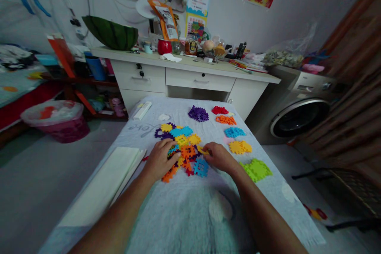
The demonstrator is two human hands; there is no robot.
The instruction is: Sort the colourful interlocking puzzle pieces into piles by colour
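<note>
A mixed heap of plastic waffle-block tiles [184,149] in orange, yellow, blue and purple lies in the middle of a cloth-covered table [178,214]. My left hand [159,158] rests on the heap's left side, fingers spread over the tiles. My right hand [218,156] lies at the heap's right edge, its fingers pinched on a yellow tile [204,151]. To the right lie sorted piles: purple [198,113], red [219,110], orange [225,120], blue [234,132], yellow [239,147] and green [256,169].
A white folded sheet [104,184] lies along the table's left edge and a white box [142,110] at the far left. Behind stands a cluttered white desk [184,75] with a halved watermelon [110,32]. A washing machine [300,111] is at right, a pink bin [58,121] at left.
</note>
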